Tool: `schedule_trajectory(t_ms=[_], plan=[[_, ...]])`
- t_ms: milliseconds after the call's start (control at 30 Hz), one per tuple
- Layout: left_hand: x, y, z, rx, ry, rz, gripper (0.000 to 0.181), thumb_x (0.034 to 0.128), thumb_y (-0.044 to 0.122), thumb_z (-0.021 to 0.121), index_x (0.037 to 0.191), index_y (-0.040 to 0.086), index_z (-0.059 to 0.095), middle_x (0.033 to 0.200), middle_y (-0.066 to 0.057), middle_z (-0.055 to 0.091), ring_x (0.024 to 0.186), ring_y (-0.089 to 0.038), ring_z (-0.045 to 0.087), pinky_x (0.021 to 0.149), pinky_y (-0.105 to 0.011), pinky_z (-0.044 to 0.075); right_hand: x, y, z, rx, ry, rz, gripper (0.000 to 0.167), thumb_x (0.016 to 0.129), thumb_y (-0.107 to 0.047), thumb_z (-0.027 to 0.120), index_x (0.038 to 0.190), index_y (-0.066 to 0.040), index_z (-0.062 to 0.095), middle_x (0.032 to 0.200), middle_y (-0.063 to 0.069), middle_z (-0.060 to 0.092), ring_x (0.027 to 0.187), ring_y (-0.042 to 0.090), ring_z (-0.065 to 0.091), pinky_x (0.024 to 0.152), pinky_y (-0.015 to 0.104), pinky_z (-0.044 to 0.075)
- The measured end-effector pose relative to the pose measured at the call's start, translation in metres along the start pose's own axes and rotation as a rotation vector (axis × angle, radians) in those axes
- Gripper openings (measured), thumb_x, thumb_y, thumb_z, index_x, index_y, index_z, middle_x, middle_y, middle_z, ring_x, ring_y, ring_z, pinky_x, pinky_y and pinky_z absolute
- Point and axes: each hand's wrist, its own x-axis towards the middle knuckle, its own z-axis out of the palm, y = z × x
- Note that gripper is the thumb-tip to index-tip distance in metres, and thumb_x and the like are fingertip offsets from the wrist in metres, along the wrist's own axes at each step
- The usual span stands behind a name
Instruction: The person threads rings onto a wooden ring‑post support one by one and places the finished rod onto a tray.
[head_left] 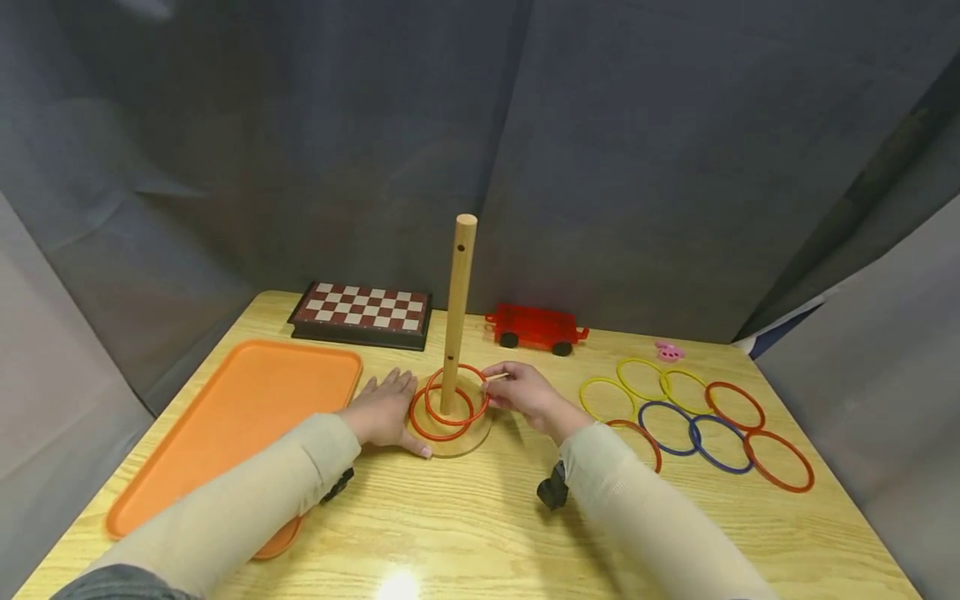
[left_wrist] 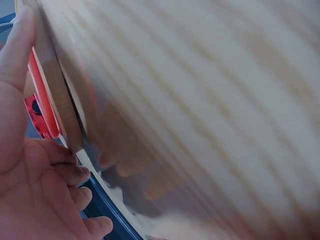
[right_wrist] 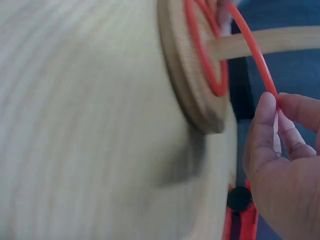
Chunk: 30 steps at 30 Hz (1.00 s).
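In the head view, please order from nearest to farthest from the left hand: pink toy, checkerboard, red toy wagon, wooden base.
1. Wooden base: just right of the left hand
2. Checkerboard: behind it
3. Red toy wagon: behind, rightward
4. Pink toy: far right

The pinched ring (right_wrist: pixel 257 52) looks like smooth plastic. Beside the grip, the post (head_left: pixel 456 317) is smooth wood; below, the table (head_left: pixel 435 517) is glossy wood.

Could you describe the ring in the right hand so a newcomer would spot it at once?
On the table, find the tall wooden post on its round base. Around it, look for the upper red ring, raised where the right hand pinches it. That grip sets it apart from the lower red ring, which lies on the base.
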Motion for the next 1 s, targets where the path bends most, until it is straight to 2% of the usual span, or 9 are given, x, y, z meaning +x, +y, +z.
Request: schedule_trajectory(t_ms=[233, 367, 467, 600, 700, 767, 900, 1000], plan=[[0.0, 0.002, 0.0, 0.004, -0.011, -0.007, 0.128, 0.0747, 0.065, 0.084, 0.16, -0.008, 0.024, 0.168, -0.025, 0.018, 0.156, -0.04, 0.009, 0.124, -0.06, 0.009, 0.003, 0.013, 0.009, -0.04, -0.023, 0.017, 0.027, 0.101, 0.002, 0.06, 0.126, 0.012, 0.058, 0.091, 0.006, 0.061, 0.07, 0.009, 0.059, 0.075, 0.025, 0.058], [0.0, 0.003, 0.0, 0.002, -0.013, -0.002, 0.127, 0.0747, 0.064, 0.084, 0.16, -0.008, 0.024, 0.167, -0.026, 0.018, 0.156, -0.041, 0.01, 0.123, -0.061, 0.01, 0.003, 0.014, 0.013, -0.048, -0.017, 0.022, 0.026, 0.101, 0.003, 0.06, 0.125, 0.011, 0.06, 0.089, 0.005, 0.061, 0.068, 0.008, 0.059, 0.074, 0.025, 0.058], [0.0, 0.003, 0.0, 0.007, -0.011, -0.001, 0.127, 0.0748, 0.064, 0.084, 0.16, -0.008, 0.024, 0.168, -0.026, 0.018, 0.156, -0.041, 0.01, 0.123, -0.061, 0.01, 0.005, 0.016, 0.014, -0.075, 0.004, 0.014, 0.025, 0.101, 0.003, 0.059, 0.124, 0.013, 0.062, 0.095, 0.009, 0.065, 0.074, 0.01, 0.061, 0.076, 0.027, 0.059], [0.0, 0.003, 0.001, 0.007, -0.011, 0.001, 0.128, 0.0748, 0.065, 0.084, 0.16, -0.008, 0.023, 0.168, -0.025, 0.018, 0.156, -0.04, 0.009, 0.123, -0.061, 0.01, 0.002, 0.014, 0.008, -0.129, 0.053, -0.014, 0.028, 0.103, 0.002, 0.056, 0.127, 0.015, 0.062, 0.113, 0.02, 0.067, 0.091, 0.02, 0.066, 0.088, 0.037, 0.06], [0.0, 0.003, 0.001, 0.007, -0.014, 0.002, 0.128, 0.0749, 0.065, 0.084, 0.16, -0.008, 0.023, 0.168, -0.026, 0.018, 0.156, -0.041, 0.009, 0.123, -0.062, 0.01, -0.005, 0.011, -0.009, -0.129, 0.086, -0.045, 0.032, 0.103, 0.0, 0.054, 0.131, 0.015, 0.059, 0.122, 0.027, 0.064, 0.101, 0.029, 0.066, 0.094, 0.043, 0.057], [0.0, 0.002, 0.001, 0.01, -0.016, -0.001, 0.128, 0.0753, 0.065, 0.084, 0.16, -0.008, 0.022, 0.168, -0.025, 0.017, 0.156, -0.04, 0.009, 0.123, -0.062, 0.01, -0.012, 0.009, -0.025, -0.113, 0.096, -0.067, 0.036, 0.104, -0.001, 0.053, 0.135, 0.016, 0.055, 0.126, 0.028, 0.061, 0.105, 0.03, 0.065, 0.096, 0.044, 0.056], [0.0, 0.001, 0.001, 0.017, -0.001, 0.003, 0.127, 0.0754, 0.065, 0.084, 0.16, -0.008, 0.023, 0.168, -0.026, 0.017, 0.156, -0.041, 0.01, 0.123, -0.061, 0.01, -0.034, 0.012, -0.066, -0.07, 0.139, -0.083, 0.039, 0.106, -0.006, 0.054, 0.139, 0.014, 0.051, 0.128, 0.023, 0.06, 0.108, 0.024, 0.063, 0.097, 0.038, 0.055], [-0.003, 0.0, 0.003, 0.011, 0.0, 0.004, 0.127, 0.0751, 0.065, 0.084, 0.16, -0.009, 0.024, 0.167, -0.026, 0.019, 0.156, -0.041, 0.011, 0.123, -0.062, 0.01, -0.057, 0.024, -0.097, -0.067, 0.177, -0.071, 0.042, 0.107, -0.011, 0.056, 0.14, 0.013, 0.05, 0.126, 0.016, 0.061, 0.11, 0.021, 0.062, 0.094, 0.031, 0.056]])
